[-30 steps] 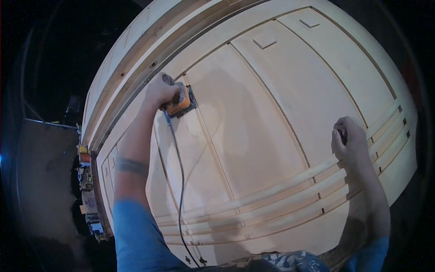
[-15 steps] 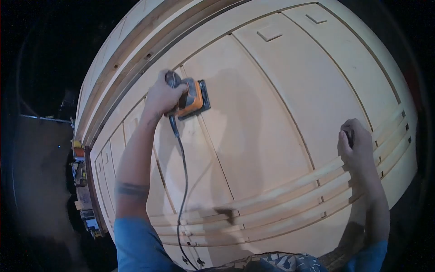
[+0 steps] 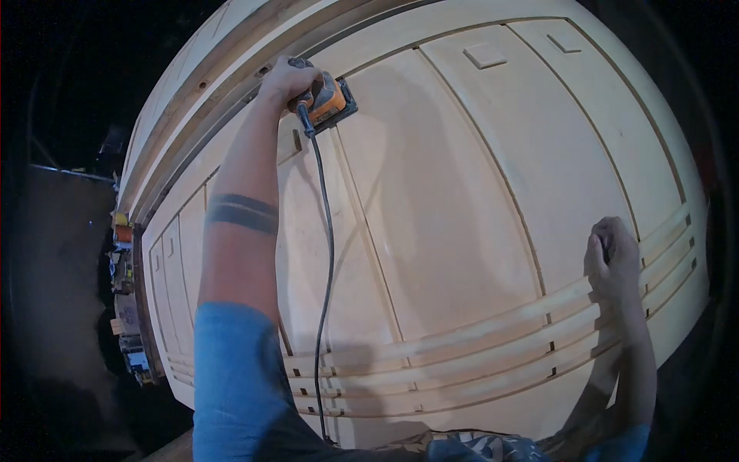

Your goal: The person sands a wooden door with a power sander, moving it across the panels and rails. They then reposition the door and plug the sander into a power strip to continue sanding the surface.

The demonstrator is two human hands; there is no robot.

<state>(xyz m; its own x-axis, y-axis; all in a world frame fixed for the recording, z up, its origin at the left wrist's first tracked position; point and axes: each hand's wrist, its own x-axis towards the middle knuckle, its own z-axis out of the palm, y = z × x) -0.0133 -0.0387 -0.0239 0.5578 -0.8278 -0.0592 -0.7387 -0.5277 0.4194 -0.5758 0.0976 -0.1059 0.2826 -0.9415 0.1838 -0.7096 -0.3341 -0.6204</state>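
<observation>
My left hand (image 3: pixel 291 81) is wrapped round an orange and black electric sander (image 3: pixel 329 100), whose square pad lies against the pale wooden panel (image 3: pixel 416 154) near its far edge. A dark power cord (image 3: pixel 329 254) trails from the sander down toward my body. On the right, my right hand (image 3: pixel 613 254) is closed above the slatted strips, fingers curled together. A dark patch shows between its thumb and fingers; whether that is an object or shadow I cannot make out.
Raised strips with small slots (image 3: pixel 477 350) cross the panel's near side. Long grooves and small raised corner pieces (image 3: pixel 485 56) mark its surface. Beyond the far edge stands another long wooden piece (image 3: pixel 223 77). Tools and boxes (image 3: pixel 127 292) are stacked at the left.
My left hand has pushed the sander farther away across the panel, toward its far edge, the arm stretching out. My right hand stays closed near the same spot.
</observation>
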